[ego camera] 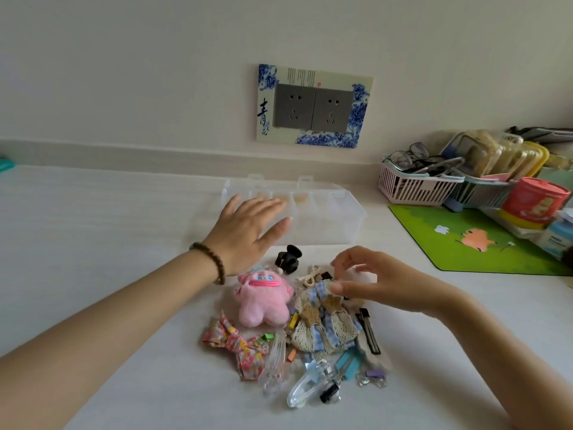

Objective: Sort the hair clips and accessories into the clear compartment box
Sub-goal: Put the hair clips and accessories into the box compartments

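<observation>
A clear compartment box (325, 212) lies closed on the white table near the wall. My left hand (245, 231) is spread flat, fingers apart, over the box's left end. In front of it is a pile of accessories: a pink plush toy (263, 302), a black claw clip (288, 259), a crocheted blue-checked doll dress (322, 327), a floral fabric bow (242, 346), a black flat clip (369, 330) and several clear clips (307, 383). My right hand (369, 280) hovers over the dress's top edge, thumb and fingers curled close; whether it pinches the fabric is unclear.
A green cartoon mat (471, 240) lies to the right. Behind it stand a pink basket (415, 184) with glasses, a red tin (533, 200) and stacked containers. A wall socket plate (313, 107) is above the box. A teal object (4, 164) shows at the far left edge.
</observation>
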A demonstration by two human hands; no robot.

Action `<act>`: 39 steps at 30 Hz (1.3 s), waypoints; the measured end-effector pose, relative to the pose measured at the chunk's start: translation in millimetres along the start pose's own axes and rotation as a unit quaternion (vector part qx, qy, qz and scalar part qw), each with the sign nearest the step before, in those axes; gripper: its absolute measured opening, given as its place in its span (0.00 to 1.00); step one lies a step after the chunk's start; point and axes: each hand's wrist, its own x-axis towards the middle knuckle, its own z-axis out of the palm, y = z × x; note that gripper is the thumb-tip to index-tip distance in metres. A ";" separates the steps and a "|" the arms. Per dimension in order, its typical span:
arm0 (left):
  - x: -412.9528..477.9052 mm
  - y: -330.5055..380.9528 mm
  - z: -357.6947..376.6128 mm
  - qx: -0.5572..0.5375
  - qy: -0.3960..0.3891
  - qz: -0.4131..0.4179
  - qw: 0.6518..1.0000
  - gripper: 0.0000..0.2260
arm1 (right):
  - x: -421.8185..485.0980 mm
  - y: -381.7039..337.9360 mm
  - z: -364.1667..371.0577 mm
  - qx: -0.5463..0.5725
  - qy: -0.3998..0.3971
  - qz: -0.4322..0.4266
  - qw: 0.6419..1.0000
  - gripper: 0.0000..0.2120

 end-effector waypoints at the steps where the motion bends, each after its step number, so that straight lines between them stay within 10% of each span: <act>1: 1.5 -0.4 3.1 0.015 0.002 -0.010 1.000 0.41 | -0.1 0.2 1.8 -0.012 -0.001 -0.002 1.000 0.25; 19: -10.5 3.5 -11.9 -0.012 0.037 0.010 0.999 0.40 | 3.4 -24.1 -25.4 0.294 0.109 -0.060 0.948 0.08; 25: 8.8 4.0 -11.1 0.035 0.010 -0.021 0.999 0.39 | 55.9 -21.1 -72.0 0.173 0.268 0.002 0.948 0.07; 39: 4.3 4.5 2.2 0.035 0.065 0.006 0.997 0.35 | 63.1 1.3 -56.7 -0.223 0.198 -0.103 0.949 0.23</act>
